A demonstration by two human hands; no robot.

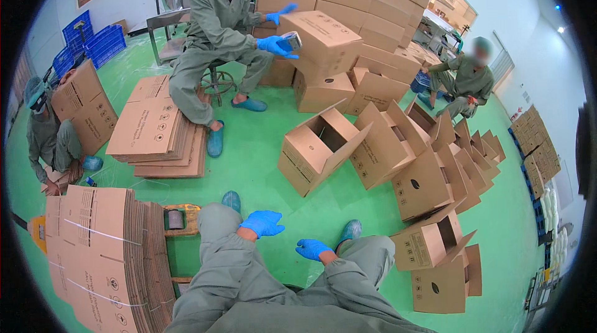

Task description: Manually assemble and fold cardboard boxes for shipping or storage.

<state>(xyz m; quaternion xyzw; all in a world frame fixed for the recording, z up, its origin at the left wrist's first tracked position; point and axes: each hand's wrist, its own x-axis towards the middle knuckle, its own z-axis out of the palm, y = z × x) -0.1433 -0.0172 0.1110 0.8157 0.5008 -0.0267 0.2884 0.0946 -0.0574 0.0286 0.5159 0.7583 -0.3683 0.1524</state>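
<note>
My left hand (262, 223), in a blue glove, hangs over my left knee with its fingers stretched out and nothing in it. Close to my right thigh, my gloved right hand (313, 249) points inward, fingers loosely extended, also without anything held. Both hands are apart from each other and touch no box. Beyond them an open cardboard carton (305, 156) stands on the green floor with its flaps up. To my left rises a stack of flattened cartons (93, 258), bound with white straps.
Rows of open cartons (423, 187) run along my right. Ahead, a seated co-worker (217, 28) holds a tape dispenser (290, 41) by a closed carton (320, 41). Flat cartons (146, 124) lie beside that person. Other co-workers sit at far left (46, 140) and far right (466, 78).
</note>
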